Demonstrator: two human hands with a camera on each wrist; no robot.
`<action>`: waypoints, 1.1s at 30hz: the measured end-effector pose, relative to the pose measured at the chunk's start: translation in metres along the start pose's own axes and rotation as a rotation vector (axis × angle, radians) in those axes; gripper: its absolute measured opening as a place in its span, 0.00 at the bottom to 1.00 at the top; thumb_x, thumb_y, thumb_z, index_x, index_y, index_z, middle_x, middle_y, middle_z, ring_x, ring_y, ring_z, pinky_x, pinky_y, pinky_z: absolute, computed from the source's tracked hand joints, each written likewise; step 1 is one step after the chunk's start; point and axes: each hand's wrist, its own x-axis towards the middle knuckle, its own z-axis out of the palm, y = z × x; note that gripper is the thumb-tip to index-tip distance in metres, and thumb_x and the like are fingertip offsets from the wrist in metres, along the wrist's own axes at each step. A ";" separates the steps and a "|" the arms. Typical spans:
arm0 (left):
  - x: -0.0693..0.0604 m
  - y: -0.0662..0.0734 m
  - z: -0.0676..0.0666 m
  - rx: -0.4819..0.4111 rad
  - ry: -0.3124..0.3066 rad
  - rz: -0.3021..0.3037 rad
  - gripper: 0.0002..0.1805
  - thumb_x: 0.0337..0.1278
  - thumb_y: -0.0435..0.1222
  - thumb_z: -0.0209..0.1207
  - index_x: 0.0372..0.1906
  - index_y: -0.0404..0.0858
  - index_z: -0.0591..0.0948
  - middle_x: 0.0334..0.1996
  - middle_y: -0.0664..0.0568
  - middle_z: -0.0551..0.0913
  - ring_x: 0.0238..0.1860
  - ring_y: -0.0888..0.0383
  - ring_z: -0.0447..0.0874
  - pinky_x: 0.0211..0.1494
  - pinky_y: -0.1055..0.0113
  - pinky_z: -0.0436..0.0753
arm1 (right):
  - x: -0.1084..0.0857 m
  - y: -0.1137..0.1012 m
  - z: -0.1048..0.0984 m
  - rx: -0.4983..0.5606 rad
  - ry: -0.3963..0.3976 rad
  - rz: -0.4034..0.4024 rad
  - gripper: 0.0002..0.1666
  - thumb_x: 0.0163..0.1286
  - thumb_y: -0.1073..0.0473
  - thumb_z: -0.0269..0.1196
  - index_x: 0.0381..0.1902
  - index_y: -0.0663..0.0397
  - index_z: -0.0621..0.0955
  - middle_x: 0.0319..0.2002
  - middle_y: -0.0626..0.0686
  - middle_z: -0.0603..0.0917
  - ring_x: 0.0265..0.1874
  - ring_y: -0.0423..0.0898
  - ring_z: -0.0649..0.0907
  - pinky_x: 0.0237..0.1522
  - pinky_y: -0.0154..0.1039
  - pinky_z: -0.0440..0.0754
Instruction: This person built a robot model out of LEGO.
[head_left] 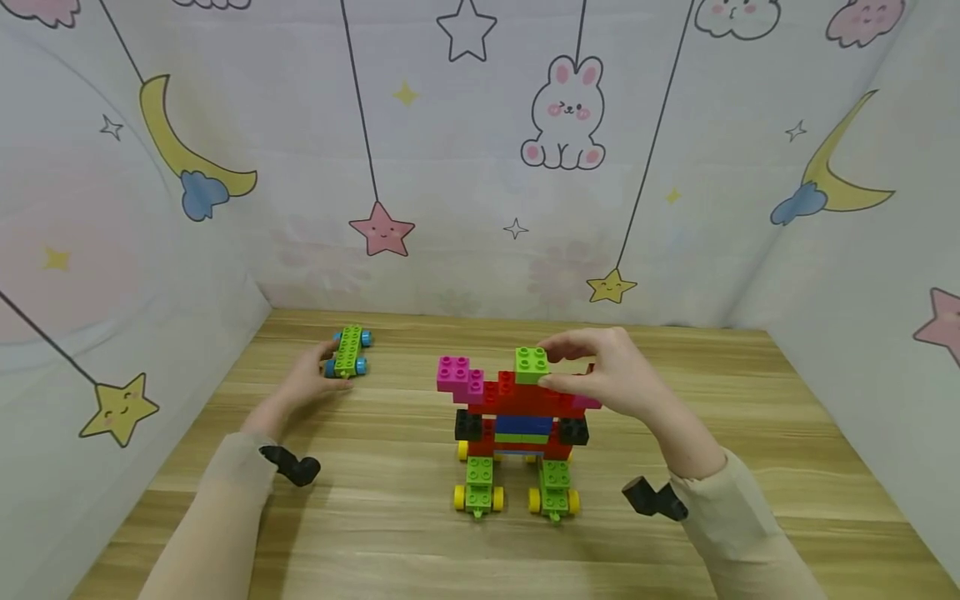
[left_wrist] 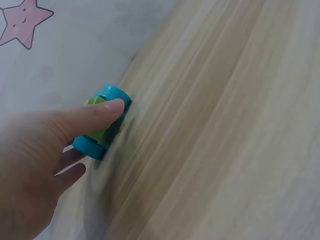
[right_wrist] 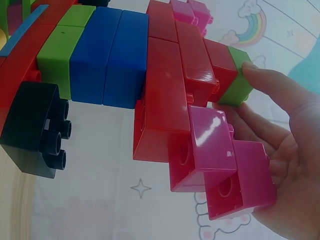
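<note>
A figure of toy building bricks (head_left: 525,404) stands mid-table, mostly red, with blue, black, pink and green bricks. My right hand (head_left: 611,371) pinches the light green brick (head_left: 531,364) at its top. In the right wrist view, the thumb (right_wrist: 272,82) lies against that green brick (right_wrist: 240,77), which sits on a red one; the other fingers are partly hidden behind. Over at the back left, my left hand (head_left: 307,379) holds a green wheeled brick base (head_left: 349,350) with blue wheels. The left wrist view shows the thumb (left_wrist: 95,117) across it and a blue wheel (left_wrist: 89,148) beside.
Under the figure are green wheeled bases (head_left: 480,492) with yellow wheels. Pink bricks (right_wrist: 240,175) jut out near the right palm. A printed cloth (head_left: 465,167) hangs behind and along both sides of the wooden table (head_left: 375,500).
</note>
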 end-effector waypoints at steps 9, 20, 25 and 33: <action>-0.002 -0.004 0.002 0.058 -0.001 -0.028 0.44 0.60 0.34 0.65 0.70 0.18 0.54 0.68 0.22 0.59 0.67 0.27 0.60 0.68 0.37 0.64 | 0.001 0.000 0.002 0.011 -0.009 0.007 0.21 0.60 0.59 0.71 0.51 0.57 0.84 0.45 0.54 0.87 0.46 0.55 0.82 0.40 0.40 0.82; -0.002 -0.005 0.004 0.064 0.036 -0.046 0.42 0.59 0.35 0.65 0.70 0.20 0.57 0.67 0.23 0.62 0.65 0.28 0.65 0.66 0.39 0.69 | 0.001 0.000 0.001 0.010 -0.002 0.005 0.21 0.60 0.59 0.71 0.51 0.57 0.84 0.44 0.54 0.87 0.46 0.55 0.82 0.39 0.40 0.82; -0.003 -0.005 0.004 0.022 0.040 -0.065 0.43 0.58 0.33 0.66 0.71 0.20 0.56 0.67 0.23 0.61 0.64 0.28 0.67 0.65 0.40 0.71 | 0.000 0.000 0.001 0.008 0.002 0.003 0.21 0.60 0.59 0.71 0.51 0.57 0.84 0.45 0.54 0.87 0.46 0.55 0.82 0.39 0.40 0.82; -0.003 -0.007 0.007 0.031 0.069 -0.047 0.41 0.57 0.33 0.67 0.69 0.19 0.60 0.63 0.23 0.67 0.59 0.30 0.73 0.61 0.43 0.75 | 0.000 0.000 0.001 0.010 0.009 0.001 0.20 0.59 0.60 0.71 0.50 0.57 0.84 0.44 0.54 0.87 0.45 0.54 0.82 0.37 0.39 0.82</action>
